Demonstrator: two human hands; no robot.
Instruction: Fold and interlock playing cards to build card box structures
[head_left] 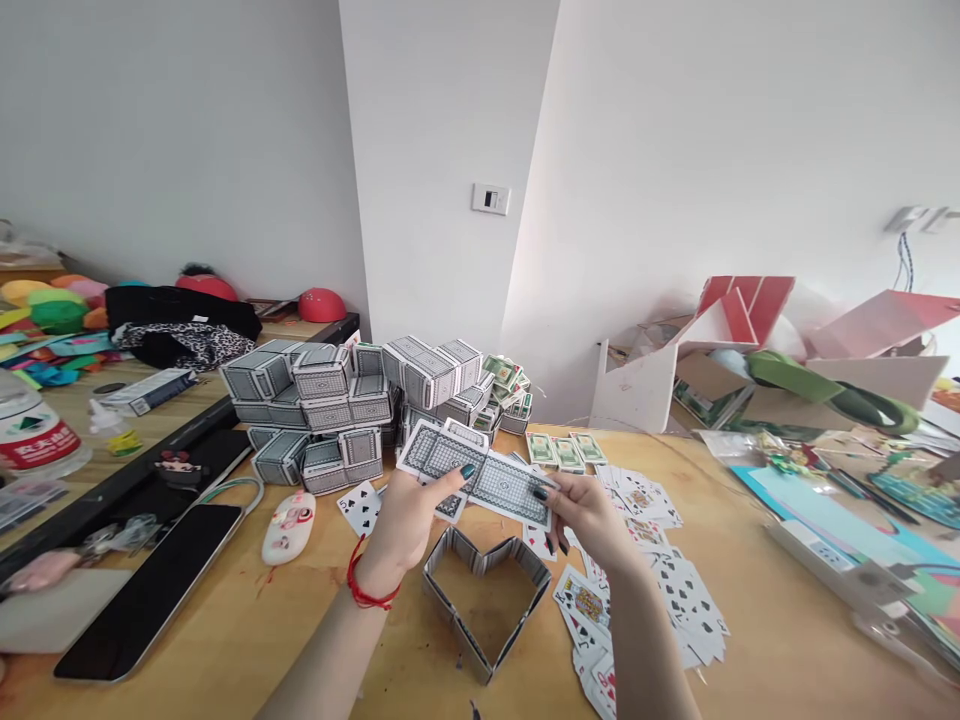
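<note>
While both hands are raised above the table [225,620], I observe a patterned card strip [510,488] between them: playing cards face down, backs grey and ornate with white borders, lying end to end and slightly slanted. Whether they are joined cannot be told. The left hand [409,515] pinches the strip near its middle, dark-nailed thumb on top; the right hand [589,515] pinches its right end. The strip sits just beyond a heart-shaped frame [463,551] of similar cards, which stands on the wood between the forearms, open at the top. Stacked card blocks [326,412] crowd the far side. Loose cards [686,605] spread beneath and beside the right forearm. Bare wood lies between the mouse [289,528] and the frame, and right of the loose cards towards a power strip [832,570].
</note>
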